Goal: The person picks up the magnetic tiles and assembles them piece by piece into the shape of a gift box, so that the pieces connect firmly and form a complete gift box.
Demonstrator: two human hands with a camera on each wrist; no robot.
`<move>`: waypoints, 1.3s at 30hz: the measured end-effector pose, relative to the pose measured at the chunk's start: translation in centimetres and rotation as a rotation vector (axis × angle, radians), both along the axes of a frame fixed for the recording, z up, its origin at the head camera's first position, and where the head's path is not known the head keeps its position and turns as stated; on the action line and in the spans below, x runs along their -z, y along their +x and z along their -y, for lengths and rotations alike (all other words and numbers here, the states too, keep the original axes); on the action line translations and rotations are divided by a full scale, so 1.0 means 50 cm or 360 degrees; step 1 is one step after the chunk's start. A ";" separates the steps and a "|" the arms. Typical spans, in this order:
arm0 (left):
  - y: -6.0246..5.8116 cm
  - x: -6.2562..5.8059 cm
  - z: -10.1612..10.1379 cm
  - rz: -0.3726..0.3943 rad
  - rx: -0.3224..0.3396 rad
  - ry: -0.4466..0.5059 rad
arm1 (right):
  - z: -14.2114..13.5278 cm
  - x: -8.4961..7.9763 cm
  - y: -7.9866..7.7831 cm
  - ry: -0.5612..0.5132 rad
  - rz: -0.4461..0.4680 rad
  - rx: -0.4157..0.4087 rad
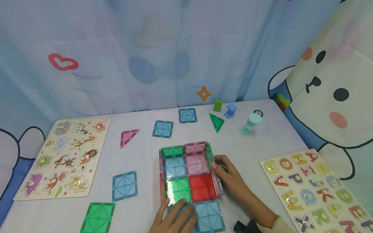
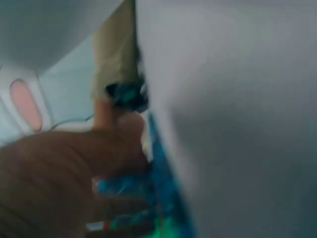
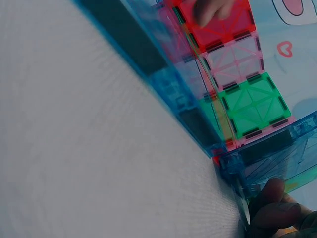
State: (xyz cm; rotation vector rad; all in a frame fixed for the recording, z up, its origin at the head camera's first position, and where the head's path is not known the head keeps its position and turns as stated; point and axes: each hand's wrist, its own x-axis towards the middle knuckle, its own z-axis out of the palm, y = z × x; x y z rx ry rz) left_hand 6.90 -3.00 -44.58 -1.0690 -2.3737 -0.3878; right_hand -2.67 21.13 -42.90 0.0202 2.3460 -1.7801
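Observation:
A low box-like structure of see-through magnetic tiles (image 1: 202, 188) stands on the table, with green, blue, pink and red squares and short upright walls. At its right side my right hand (image 1: 233, 179) pinches a wall magnetic tile, thumb at the top edge and the other fingers mostly hidden outside. My left hand (image 1: 176, 220) rests on the near blue tiles, fingers extended and spread. In the right wrist view, curled fingers (image 3: 275, 213) are beside a blue wall tile (image 3: 267, 148). The left wrist view is blurred; a hand (image 2: 64, 173) lies beside blue tiles.
Loose blue tiles (image 1: 124, 186), a green tile (image 1: 97, 217) and a pink triangle (image 1: 128, 137) lie left and behind. An animal puzzle board (image 1: 97, 136) is at far left, a letter board (image 1: 269, 166) at right. A sand timer (image 1: 251, 124) and small blocks (image 1: 218, 105) stand behind.

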 end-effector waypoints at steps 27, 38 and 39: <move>-0.078 -0.113 0.018 0.0247 -0.0174 -0.0170 | 0.004 0.001 -0.005 -0.0001 0.0016 -0.0052; -0.061 -0.062 0.126 0.0529 -0.0698 -0.0126 | 0.006 -0.006 0.015 0.0079 -0.0073 -0.0258; -0.057 -0.056 0.132 0.0540 -0.0723 -0.0122 | 0.005 -0.004 0.018 0.0069 -0.0101 -0.0318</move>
